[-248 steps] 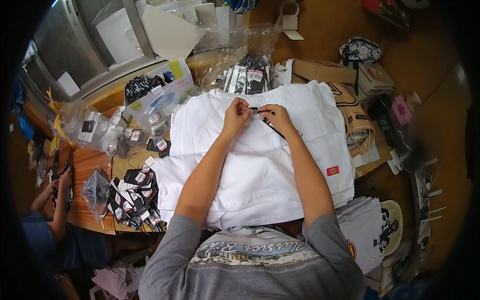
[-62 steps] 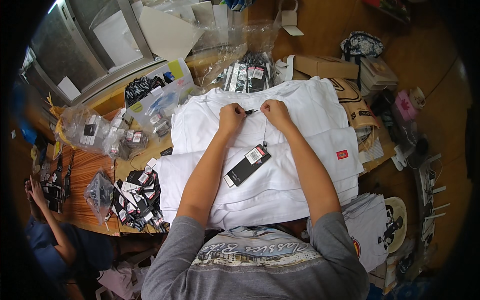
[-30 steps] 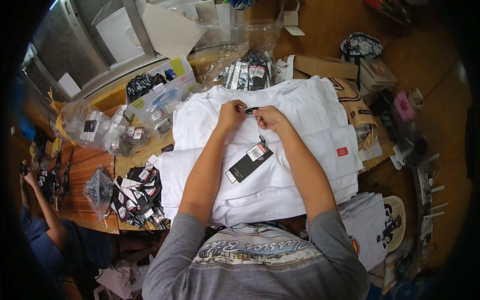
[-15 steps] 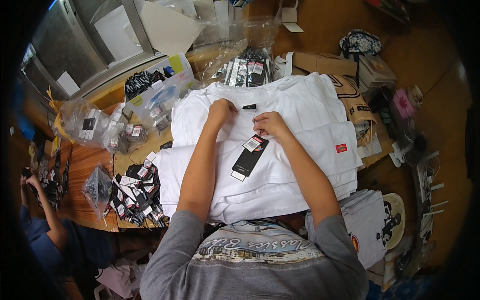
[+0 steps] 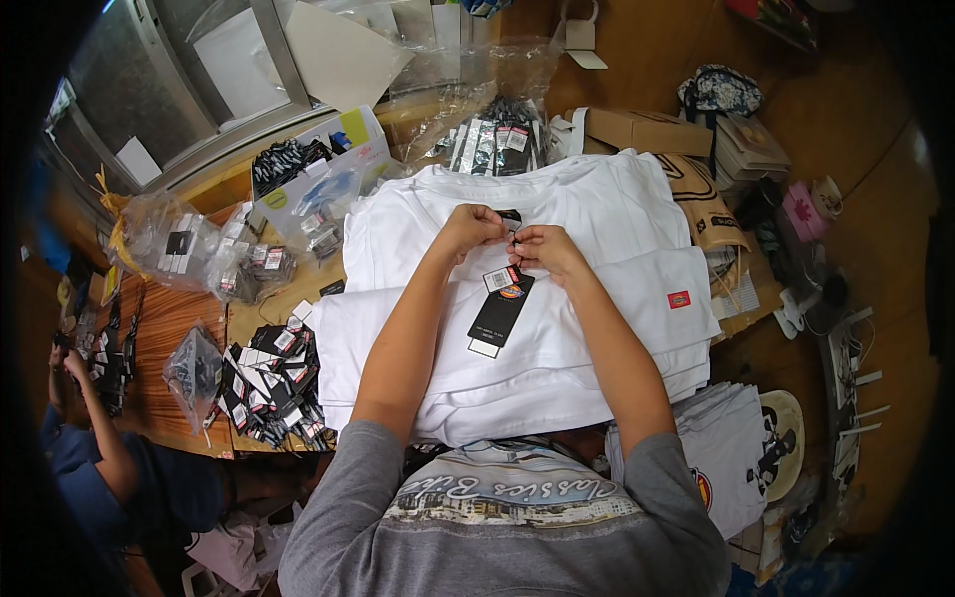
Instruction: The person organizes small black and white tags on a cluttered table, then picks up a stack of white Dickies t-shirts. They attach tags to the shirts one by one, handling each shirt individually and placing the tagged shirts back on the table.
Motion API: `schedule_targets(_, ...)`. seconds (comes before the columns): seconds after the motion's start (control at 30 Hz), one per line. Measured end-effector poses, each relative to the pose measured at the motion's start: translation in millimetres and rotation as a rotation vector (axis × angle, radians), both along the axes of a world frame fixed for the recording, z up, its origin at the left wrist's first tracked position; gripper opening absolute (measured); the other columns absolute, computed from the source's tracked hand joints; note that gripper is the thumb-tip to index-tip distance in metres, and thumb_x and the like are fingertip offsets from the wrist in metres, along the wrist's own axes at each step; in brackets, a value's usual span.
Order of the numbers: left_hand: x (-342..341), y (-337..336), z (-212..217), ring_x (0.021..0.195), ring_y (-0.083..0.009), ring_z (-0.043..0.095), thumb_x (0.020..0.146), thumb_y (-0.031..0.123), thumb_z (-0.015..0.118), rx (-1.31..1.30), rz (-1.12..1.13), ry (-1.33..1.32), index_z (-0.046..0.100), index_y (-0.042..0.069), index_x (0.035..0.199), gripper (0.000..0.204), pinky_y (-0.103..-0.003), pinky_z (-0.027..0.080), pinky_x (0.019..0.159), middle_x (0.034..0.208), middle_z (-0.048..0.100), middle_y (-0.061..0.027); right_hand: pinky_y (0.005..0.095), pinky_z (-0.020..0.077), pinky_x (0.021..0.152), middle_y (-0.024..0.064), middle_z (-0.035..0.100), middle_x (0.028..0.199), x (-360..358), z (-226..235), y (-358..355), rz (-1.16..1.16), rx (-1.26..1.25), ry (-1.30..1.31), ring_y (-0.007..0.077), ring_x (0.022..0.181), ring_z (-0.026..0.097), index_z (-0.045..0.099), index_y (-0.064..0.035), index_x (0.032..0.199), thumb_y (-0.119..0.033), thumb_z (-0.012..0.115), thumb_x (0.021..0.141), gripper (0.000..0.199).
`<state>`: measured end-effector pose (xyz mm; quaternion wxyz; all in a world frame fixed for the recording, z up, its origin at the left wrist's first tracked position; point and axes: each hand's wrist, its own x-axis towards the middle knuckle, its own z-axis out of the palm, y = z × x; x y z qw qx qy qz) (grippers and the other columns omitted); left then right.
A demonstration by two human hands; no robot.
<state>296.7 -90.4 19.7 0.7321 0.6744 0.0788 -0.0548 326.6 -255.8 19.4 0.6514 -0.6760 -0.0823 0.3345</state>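
Nearest me, my grey sleeves come up from the lower edge and both forearms reach over a stack of white shirts [image 5: 557,368] that takes up the middle of the table [image 5: 169,338]. A black tag [image 5: 500,310] lies on the top shirt between my arms, its upper end running up toward my fingers. My left hand [image 5: 470,227] is closed in a pinch at the shirt's neckline, and my right hand [image 5: 542,249] is pinched shut just beside it, the two nearly touching; I take it they grip the tag's fastening and the collar label [image 5: 509,216], though the fingers hide exactly what is clamped. I judge the tag to be light, stiff card, easy to bend or crease, so I would hold it by its top edge near the string, not the flat face. The shirt is soft, limp cloth that will bunch and slide on the pile; the collar seam is the firmest place to take it. To my left, loose tags [image 5: 269,383] lie heaped by clear bags [image 5: 179,244], and another person's arm [image 5: 95,428] works at that edge. Farther off sit a box of tags [image 5: 318,169], a bundle of tags [image 5: 492,144] beyond the shirts, and cartons [image 5: 647,129] at the far right.
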Motion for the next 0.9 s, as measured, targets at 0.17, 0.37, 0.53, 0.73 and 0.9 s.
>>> schedule_targets(0.17,1.8,-1.1,-6.0,0.065,-0.0147,0.057,0.063,-0.004,0.06,0.162,-0.062,-0.138,0.05,0.001,0.065,0.011,-0.023,0.046,0.06,0.068,0.057,-0.0076,0.0239,0.0481,0.061,0.0109,0.059,0.08,1.0,-3.5,0.0,0.001,-0.018,-0.05,0.0156,0.067,0.059,0.052,0.0029,0.09,0.002,0.052,0.075,0.015)
schedule_targets(0.37,2.3,-0.6,-8.6,0.062,-0.0113,0.054,0.061,-0.005,0.06,0.346,-0.088,-0.191,0.051,0.001,0.064,0.012,-0.021,0.044,0.06,0.063,0.055,-0.0053,0.0237,0.0479,0.057,0.0119,0.059,0.081,2.3,-9.0,1.4,-0.006,-0.011,-0.057,0.0156,0.064,0.058,0.052,0.0044,0.09,0.002,0.052,0.074,0.016)
schedule_targets(0.53,3.6,1.9,-6.5,0.061,-0.0119,0.055,0.061,-0.006,0.062,0.361,-0.167,-0.182,0.05,0.001,0.07,0.017,-0.023,0.046,0.059,0.063,0.055,-0.006,0.0223,0.0455,0.047,0.0102,0.058,0.069,1.3,-16.6,4.3,-0.024,0.069,-0.15,0.014,0.055,0.056,0.051,0.0021,0.083,0.009,0.054,0.068,0.016)
schedule_targets(0.73,-2.2,8.1,-2.7,0.065,-0.0178,0.058,0.066,-0.007,0.062,0.097,-0.213,0.028,0.034,0.003,0.095,0.042,-0.029,0.05,0.064,0.07,0.054,-0.0104,0.0223,0.0431,0.043,0.0089,0.056,0.063,-5.4,-13.7,5.9,-0.032,0.087,-0.301,0.0119,0.052,0.053,0.039,-0.0039,0.079,0.011,0.055,0.065,0.026)
schedule_targets(0.9,0.8,7.8,-13.8,0.064,-0.0191,0.058,0.064,-0.007,0.063,0.123,-0.247,0.051,0.033,0.003,0.096,0.045,-0.028,0.051,0.06,0.069,0.053,-0.0114,0.0216,0.0421,0.045,0.0077,0.055,0.065,-7.4,-12.4,5.4,0.074,-0.033,-0.432,0.0112,0.057,0.053,0.038,-0.0056,0.081,0.012,0.054,0.065,0.028)
